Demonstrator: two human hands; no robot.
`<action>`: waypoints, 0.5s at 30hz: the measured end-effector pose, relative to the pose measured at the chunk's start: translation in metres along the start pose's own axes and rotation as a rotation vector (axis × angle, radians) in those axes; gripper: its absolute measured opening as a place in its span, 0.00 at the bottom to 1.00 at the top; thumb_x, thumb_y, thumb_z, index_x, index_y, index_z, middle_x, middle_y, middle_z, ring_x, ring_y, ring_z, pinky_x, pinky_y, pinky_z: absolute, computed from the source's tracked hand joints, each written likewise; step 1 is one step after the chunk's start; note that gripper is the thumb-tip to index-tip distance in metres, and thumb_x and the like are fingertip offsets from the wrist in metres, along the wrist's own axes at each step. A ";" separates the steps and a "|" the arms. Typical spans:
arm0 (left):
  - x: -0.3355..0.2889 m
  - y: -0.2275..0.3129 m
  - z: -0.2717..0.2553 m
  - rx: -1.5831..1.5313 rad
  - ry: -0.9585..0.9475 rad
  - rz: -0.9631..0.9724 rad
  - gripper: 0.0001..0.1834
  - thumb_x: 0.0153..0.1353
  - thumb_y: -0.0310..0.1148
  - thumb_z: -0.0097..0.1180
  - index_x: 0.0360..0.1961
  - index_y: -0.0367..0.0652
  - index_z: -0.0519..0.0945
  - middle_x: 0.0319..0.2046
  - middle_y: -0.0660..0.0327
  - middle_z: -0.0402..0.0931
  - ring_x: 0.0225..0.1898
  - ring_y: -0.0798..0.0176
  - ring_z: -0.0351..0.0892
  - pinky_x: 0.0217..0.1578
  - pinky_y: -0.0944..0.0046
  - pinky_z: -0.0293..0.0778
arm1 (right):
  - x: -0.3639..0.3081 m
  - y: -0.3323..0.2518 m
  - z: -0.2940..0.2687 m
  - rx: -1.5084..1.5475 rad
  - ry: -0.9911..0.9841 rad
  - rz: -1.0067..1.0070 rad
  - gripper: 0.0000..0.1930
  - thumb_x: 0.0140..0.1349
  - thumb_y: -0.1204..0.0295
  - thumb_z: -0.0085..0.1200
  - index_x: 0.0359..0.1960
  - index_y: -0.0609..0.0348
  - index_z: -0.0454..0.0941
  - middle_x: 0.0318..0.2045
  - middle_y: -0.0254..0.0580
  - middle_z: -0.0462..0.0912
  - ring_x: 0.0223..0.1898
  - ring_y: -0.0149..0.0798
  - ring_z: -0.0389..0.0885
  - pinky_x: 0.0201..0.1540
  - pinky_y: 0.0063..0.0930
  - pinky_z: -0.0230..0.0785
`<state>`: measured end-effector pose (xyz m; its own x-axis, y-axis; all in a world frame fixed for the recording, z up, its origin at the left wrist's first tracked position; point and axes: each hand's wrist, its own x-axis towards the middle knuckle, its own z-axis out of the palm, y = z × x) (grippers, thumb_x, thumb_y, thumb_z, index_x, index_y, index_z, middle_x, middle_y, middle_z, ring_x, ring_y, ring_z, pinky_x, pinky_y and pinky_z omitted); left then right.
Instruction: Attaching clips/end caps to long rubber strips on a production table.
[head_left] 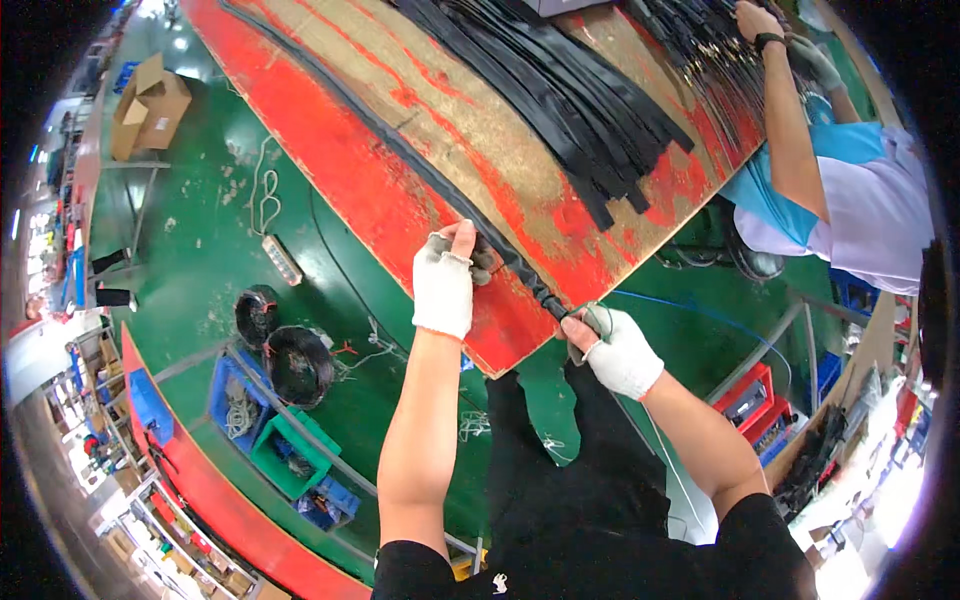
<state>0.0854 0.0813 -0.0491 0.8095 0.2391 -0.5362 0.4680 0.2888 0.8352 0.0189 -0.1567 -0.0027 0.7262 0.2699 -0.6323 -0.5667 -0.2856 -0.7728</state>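
A long black fabric sleeve [515, 262] runs diagonally along the near edge of the worktable. My left hand [445, 288], in a white glove with the thumb bare, pinches this sleeve a little way up from its near end. At the table's corner my right hand [622, 355], also gloved, is closed on the bunched, wrinkled end of the sleeve. A thin greenish wire [603, 308] loops around the right fingers, and a pale strand trails down past that wrist. My right palm hides what lies inside the sleeve's end.
The red, worn worktable [385, 215] bears a pile of flat black sleeves [560, 95] and a bundle of dark cables [690, 55]. A co-worker [850, 190] handles those cables at right. Coils [298, 365], crates [290, 455] and a power strip [282, 260] lie left, below table height.
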 end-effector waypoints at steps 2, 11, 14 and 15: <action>0.003 0.013 0.003 0.071 0.034 0.038 0.16 0.75 0.41 0.61 0.47 0.36 0.82 0.29 0.62 0.82 0.24 0.69 0.80 0.23 0.68 0.73 | 0.002 0.002 -0.003 -0.112 0.018 -0.067 0.17 0.76 0.60 0.58 0.35 0.64 0.77 0.23 0.42 0.76 0.26 0.34 0.76 0.34 0.33 0.71; 0.037 0.038 -0.028 0.247 -0.017 0.012 0.15 0.74 0.39 0.60 0.49 0.34 0.81 0.31 0.60 0.83 0.27 0.67 0.82 0.24 0.67 0.74 | 0.000 -0.003 0.007 -0.396 0.106 -0.292 0.10 0.69 0.69 0.65 0.38 0.65 0.83 0.29 0.60 0.84 0.33 0.61 0.86 0.36 0.43 0.76; 0.047 0.040 -0.036 0.201 -0.044 0.003 0.14 0.73 0.38 0.60 0.47 0.35 0.82 0.30 0.59 0.83 0.26 0.65 0.83 0.23 0.67 0.74 | 0.000 0.000 0.011 -0.417 0.104 -0.300 0.09 0.68 0.69 0.65 0.38 0.64 0.83 0.29 0.60 0.83 0.33 0.61 0.86 0.36 0.44 0.76; 0.051 0.040 -0.037 0.185 -0.045 -0.013 0.14 0.73 0.37 0.59 0.48 0.34 0.82 0.31 0.58 0.84 0.26 0.65 0.83 0.23 0.67 0.74 | 0.001 0.000 0.012 -0.412 0.107 -0.291 0.09 0.68 0.69 0.65 0.38 0.63 0.84 0.29 0.60 0.84 0.33 0.61 0.86 0.36 0.44 0.76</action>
<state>0.1328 0.1397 -0.0476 0.8160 0.1940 -0.5445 0.5323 0.1150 0.8387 0.0150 -0.1454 -0.0036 0.8790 0.3024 -0.3688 -0.1507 -0.5575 -0.8164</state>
